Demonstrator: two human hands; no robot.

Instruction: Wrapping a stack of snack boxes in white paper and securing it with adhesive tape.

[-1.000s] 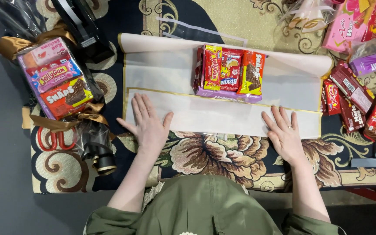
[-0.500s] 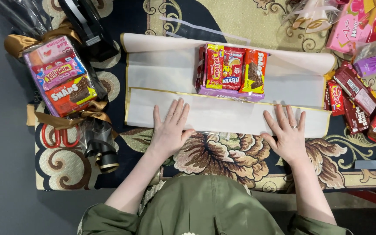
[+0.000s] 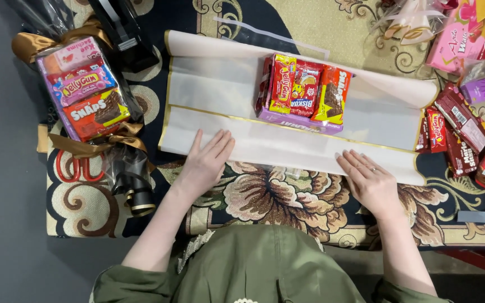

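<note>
A long sheet of translucent white wrapping paper [image 3: 220, 84] with a gold edge lies across a patterned carpet, its near strip folded over. My left hand [image 3: 207, 160] rests flat on the near fold at the left, fingers together. Flat on the fold's near edge at the right lies my right hand [image 3: 369, 179], a ring on one finger. A stack of snack packets [image 3: 304, 92], red and orange on a purple box, sits on the middle of the paper, beyond both hands.
A snack bundle wrapped in clear film with gold ribbon [image 3: 85, 90] lies at the left, red-handled scissors [image 3: 77, 165] under it. A black tape dispenser [image 3: 124, 28] stands at the back left. Several loose snack packets [image 3: 467, 123] crowd the right side.
My left hand has slid right along the fold and closed its spread fingers. My right hand has turned slightly, staying on the fold's right part.
</note>
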